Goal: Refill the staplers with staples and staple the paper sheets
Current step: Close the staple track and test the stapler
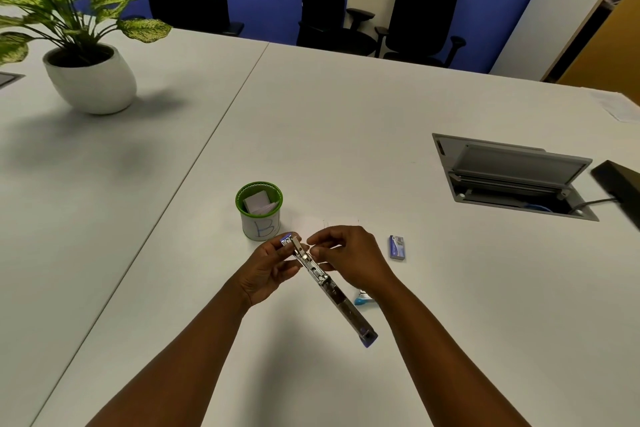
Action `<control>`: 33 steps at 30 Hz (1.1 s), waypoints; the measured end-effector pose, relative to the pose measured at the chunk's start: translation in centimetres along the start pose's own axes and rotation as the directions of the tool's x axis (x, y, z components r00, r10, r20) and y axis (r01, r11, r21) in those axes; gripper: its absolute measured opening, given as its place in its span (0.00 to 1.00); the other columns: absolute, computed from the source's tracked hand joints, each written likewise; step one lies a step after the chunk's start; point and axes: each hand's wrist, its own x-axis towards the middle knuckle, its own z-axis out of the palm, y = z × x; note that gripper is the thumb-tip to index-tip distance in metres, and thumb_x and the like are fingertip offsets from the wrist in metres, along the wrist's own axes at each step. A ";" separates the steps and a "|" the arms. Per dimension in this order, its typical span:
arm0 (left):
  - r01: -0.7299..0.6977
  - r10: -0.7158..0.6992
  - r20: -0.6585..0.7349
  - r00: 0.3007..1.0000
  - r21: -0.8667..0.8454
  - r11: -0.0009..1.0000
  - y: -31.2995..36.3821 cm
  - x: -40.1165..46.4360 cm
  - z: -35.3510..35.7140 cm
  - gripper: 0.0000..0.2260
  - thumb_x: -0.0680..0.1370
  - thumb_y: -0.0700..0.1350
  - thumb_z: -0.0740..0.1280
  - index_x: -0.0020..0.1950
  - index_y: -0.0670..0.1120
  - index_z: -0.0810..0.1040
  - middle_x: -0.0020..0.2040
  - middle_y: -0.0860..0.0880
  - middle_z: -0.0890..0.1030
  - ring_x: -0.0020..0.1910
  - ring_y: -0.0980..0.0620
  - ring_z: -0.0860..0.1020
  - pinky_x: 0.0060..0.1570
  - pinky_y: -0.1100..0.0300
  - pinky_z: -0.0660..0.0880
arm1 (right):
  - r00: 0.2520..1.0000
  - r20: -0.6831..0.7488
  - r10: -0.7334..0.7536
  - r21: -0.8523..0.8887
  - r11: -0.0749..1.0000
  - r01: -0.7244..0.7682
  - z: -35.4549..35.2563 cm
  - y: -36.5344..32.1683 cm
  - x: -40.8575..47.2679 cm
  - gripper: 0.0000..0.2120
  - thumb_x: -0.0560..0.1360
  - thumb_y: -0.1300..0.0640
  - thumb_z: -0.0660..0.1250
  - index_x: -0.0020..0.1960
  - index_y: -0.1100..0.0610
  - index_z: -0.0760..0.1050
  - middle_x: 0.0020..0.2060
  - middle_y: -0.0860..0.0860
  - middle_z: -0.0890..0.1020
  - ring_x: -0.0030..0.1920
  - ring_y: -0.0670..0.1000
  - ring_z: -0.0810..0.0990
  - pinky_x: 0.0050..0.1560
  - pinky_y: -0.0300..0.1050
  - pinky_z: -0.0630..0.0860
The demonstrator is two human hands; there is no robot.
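A blue stapler (pixel 334 291) is swung fully open into one long strip above the white table (pixel 346 114), its metal channel facing up. My left hand (pixel 270 270) grips its far end. My right hand (pixel 349 256) hovers over the channel with fingertips pinched together; whether staples sit between them is too small to tell. A small blue staple box (pixel 397 247) lies on the table just right of my right hand. Part of a light-blue stapler (pixel 362 300) peeks out under my right wrist. White paper sheets (pixel 325 224) lie faintly visible beyond my hands.
A green-rimmed cup (pixel 259 210) marked "B", holding folded paper, stands just beyond my left hand. A potted plant (pixel 91 78) sits at the far left. An open cable hatch (pixel 512 177) is set in the table at right. Black office chairs (pixel 332 0) line the far edge.
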 end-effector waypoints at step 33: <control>0.036 -0.035 -0.007 0.999 0.156 0.987 -0.9 0.3 -0.1 0.07 0.78 0.35 0.58 0.49 0.43 0.75 0.30 0.51 0.83 0.23 0.55 0.78 0.22 0.70 0.72 | 0.981 0.127 -0.148 -0.682 0.705 0.195 0.2 -1.1 0.4 0.06 0.72 0.57 0.69 0.46 0.57 0.82 0.44 0.53 0.85 0.45 0.51 0.80 0.45 0.38 0.71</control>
